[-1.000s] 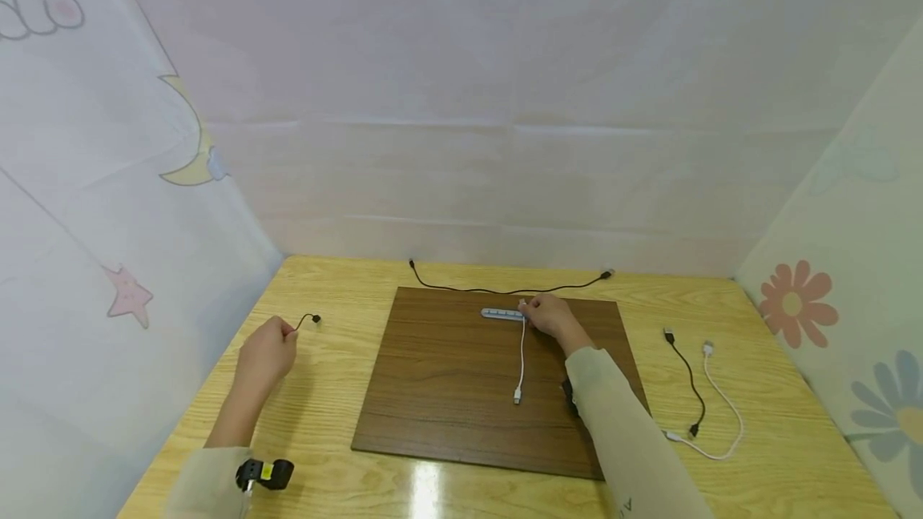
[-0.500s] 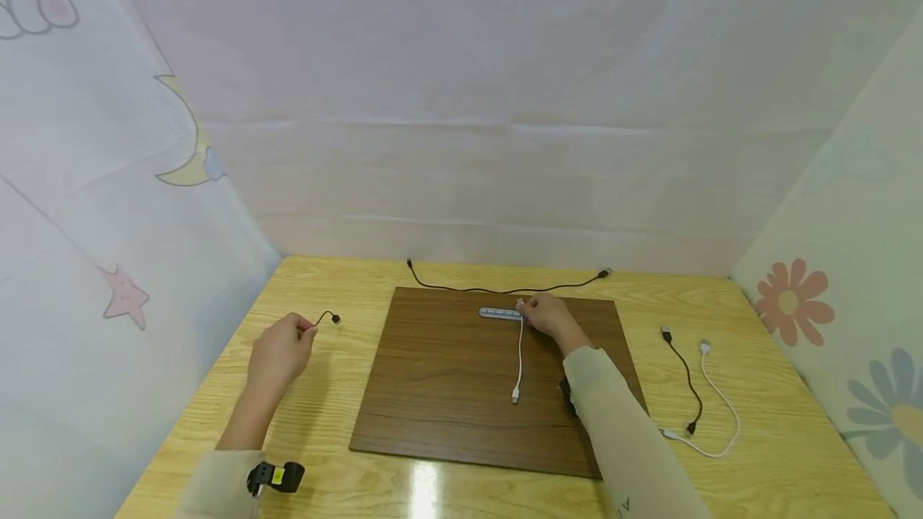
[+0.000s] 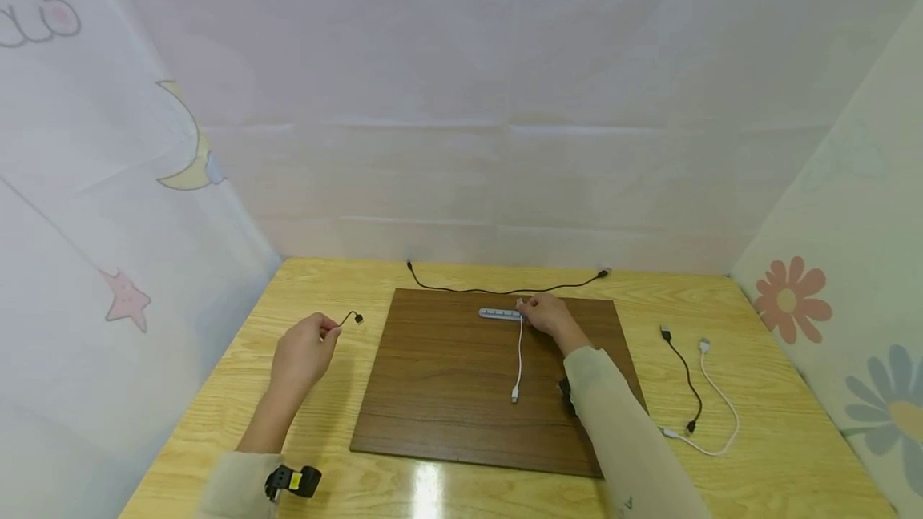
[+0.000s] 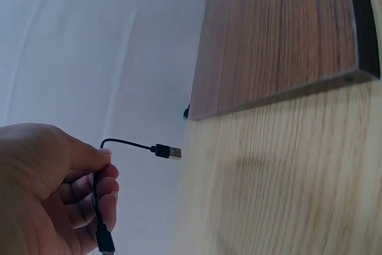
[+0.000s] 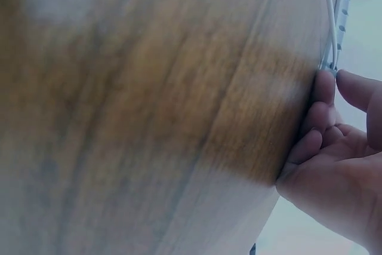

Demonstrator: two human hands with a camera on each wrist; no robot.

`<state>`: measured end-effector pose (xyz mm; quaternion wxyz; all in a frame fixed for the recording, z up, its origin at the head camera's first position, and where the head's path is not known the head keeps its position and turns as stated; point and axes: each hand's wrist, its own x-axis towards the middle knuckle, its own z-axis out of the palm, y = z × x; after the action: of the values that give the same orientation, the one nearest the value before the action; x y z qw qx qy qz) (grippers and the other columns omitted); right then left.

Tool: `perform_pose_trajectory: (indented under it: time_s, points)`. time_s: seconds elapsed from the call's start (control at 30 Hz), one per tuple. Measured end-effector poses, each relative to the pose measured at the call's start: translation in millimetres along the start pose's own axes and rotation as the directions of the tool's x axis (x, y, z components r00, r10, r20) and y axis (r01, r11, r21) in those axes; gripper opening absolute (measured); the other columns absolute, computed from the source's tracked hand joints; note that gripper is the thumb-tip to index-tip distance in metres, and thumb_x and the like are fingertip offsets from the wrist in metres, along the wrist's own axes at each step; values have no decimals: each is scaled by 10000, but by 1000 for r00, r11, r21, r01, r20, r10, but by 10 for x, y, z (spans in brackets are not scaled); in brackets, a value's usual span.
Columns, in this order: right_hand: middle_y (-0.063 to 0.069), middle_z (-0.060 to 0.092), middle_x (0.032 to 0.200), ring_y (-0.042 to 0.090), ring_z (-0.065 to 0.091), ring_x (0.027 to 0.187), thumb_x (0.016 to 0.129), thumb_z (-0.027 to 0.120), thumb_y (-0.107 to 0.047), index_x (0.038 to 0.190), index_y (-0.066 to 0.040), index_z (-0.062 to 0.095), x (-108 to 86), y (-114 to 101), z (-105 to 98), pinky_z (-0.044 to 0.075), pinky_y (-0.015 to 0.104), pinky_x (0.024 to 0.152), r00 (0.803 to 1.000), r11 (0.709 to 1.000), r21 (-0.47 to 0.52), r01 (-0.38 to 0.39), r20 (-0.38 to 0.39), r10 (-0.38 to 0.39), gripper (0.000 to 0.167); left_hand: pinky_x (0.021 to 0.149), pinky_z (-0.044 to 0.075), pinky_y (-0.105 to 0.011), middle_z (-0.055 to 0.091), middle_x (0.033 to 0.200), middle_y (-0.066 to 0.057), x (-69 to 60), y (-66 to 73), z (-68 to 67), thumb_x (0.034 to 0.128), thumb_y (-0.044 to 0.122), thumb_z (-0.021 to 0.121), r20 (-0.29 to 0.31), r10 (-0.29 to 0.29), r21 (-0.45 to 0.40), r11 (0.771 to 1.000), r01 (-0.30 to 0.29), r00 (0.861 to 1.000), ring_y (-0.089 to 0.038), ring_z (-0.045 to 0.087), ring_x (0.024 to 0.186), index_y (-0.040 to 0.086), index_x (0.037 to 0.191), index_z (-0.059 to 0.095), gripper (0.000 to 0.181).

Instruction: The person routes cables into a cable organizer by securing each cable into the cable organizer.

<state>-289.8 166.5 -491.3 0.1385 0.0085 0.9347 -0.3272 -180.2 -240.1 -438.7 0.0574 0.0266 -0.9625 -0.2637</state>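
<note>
Your table (image 3: 793, 415) carries a dark wooden board (image 3: 433, 383) lying flat. Your left hand (image 3: 301, 347) is off the board's left edge, above the table, pinching a short black cable (image 4: 132, 143) between thumb and fingers; its USB plug points toward the board. Your right hand (image 3: 550, 313) is over the board's far part, its fingertips pinching a white cable (image 3: 520, 359); whether they also grip what lies beneath, I cannot tell. A longer black cable (image 3: 497, 292) lies along the board's far edge.

Governing relation: the pale clip strip (image 3: 497, 314) sits near that far edge, its long axis running left to right. Your right hand is the nearer, at the strip's right end; your left is well apart, to the strip's left and slightly closer to you. The white cable crosses the strip's axis, trailing toward you, its lower plug on the board.
</note>
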Motion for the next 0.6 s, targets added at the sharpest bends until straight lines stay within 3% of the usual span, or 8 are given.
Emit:
perform_pose_trajectory:
  time_s: [0.1,0.3,0.37,0.5,0.6]
  points:
    - [93,661,906,241,562,845,1063,489,-374,976,-35,679,-15,1,-4,462,396,796,1000,999,36,-17,-9,18,399,574,497,-338,715,950,-116,-6,69,39,1020,189,614,-12,32,2,999,-32,999,-178,608,669,11,1067,673,193]
    - [161,653,1114,271,562,882,1049,508,-361,1123,1,667,-55,-31,-1,467,388,758,997,999,24,-24,-72,26,403,595,509,-353,716,919,-87,-6,203,131,1006,196,637,-31,69,-8,998,-69,997,-178,612,677,37,1032,689,169]
    - [147,645,1045,257,548,825,1046,517,-348,1047,-15,671,-78,-57,-7,453,370,707,996,1000,18,-15,-86,17,368,602,509,-353,716,919,-80,-9,250,154,1003,196,643,-30,78,-4,997,-78,997,-177,615,686,44,1027,694,162]
    - [36,501,700,188,428,615,1045,520,-319,720,-100,556,-111,-125,-8,376,322,588,996,1000,-3,21,-92,-21,394,576,494,-326,709,917,-75,-13,335,196,995,186,654,-29,99,-10,995,-99,995,-164,600,666,48,1017,697,146]
    - [3,411,630,166,368,573,1045,519,-317,649,-136,475,-142,-189,-4,341,312,566,995,999,-10,47,-84,-48,437,557,478,-302,701,908,-68,-16,390,230,994,183,654,-30,112,-20,993,-113,993,-148,580,643,53,1008,697,137]
